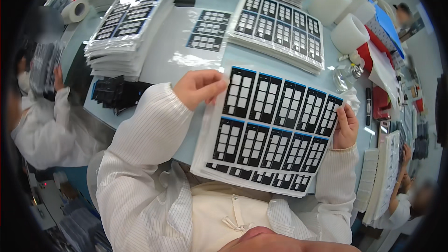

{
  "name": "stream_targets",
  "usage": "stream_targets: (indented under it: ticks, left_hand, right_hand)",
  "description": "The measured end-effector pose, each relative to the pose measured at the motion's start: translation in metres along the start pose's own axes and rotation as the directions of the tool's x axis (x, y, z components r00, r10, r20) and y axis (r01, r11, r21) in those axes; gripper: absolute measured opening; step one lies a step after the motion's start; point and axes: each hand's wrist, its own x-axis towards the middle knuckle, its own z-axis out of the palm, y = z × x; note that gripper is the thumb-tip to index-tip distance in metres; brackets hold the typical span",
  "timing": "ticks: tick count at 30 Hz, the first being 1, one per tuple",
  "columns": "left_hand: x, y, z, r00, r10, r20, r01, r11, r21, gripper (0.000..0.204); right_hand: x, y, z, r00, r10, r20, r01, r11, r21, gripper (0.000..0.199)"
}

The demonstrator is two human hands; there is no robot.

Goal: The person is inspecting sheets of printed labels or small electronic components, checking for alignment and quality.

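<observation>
The printed sheet [278, 120] – black panels with white blocks and blue edging – sits at the centre of the frame, tilted over more sheets [205, 155] that show beneath its left and lower edges. The left hand [198, 88] has thumb and fingers drawn together at its upper left edge, seemingly pinching the margin; the right hand [345, 127] grips its right edge. The step in hand looks like handling this top sheet by its edges; the next move would call for even, light holding on both sides, as it looks thin and flexible. Beyond lie a printed stack [277, 32] at upper centre, a taller pile [126, 23] at upper left and a glass bottle [345, 77] at right.
</observation>
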Motion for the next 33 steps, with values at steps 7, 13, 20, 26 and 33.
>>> stream_targets:
  ticks: [7,13,20,26,33]
  left_hand:
    - [-0.003,0.009,0.001,0.993,-0.091,-0.081,0.097,0.993,0.064,0.026]
    - [-0.005,0.002,0.002,0.991,0.023,-0.130,-0.002,0.987,0.160,0.025]
    - [-0.006,0.006,0.003,0.985,0.100,-0.140,-0.080,0.986,0.145,0.020]
    - [-0.006,0.005,0.004,0.983,0.118,-0.139,-0.101,0.987,0.128,0.021]
    - [-0.005,0.001,0.001,0.973,0.168,-0.156,-0.131,0.965,0.225,0.025]
  right_hand:
    - [-0.001,-0.009,-0.005,0.972,0.178,0.152,-0.169,0.983,-0.072,0.024]
    - [-0.003,-0.024,-0.011,0.894,0.307,0.328,-0.211,0.931,-0.296,0.025]
    - [-0.004,-0.033,-0.021,0.882,0.357,0.307,-0.254,0.909,-0.330,0.016]
    - [-0.005,-0.035,-0.023,0.884,0.354,0.306,-0.241,0.905,-0.351,0.012]
    - [-0.005,-0.035,-0.024,0.888,0.339,0.309,-0.222,0.907,-0.358,0.011]
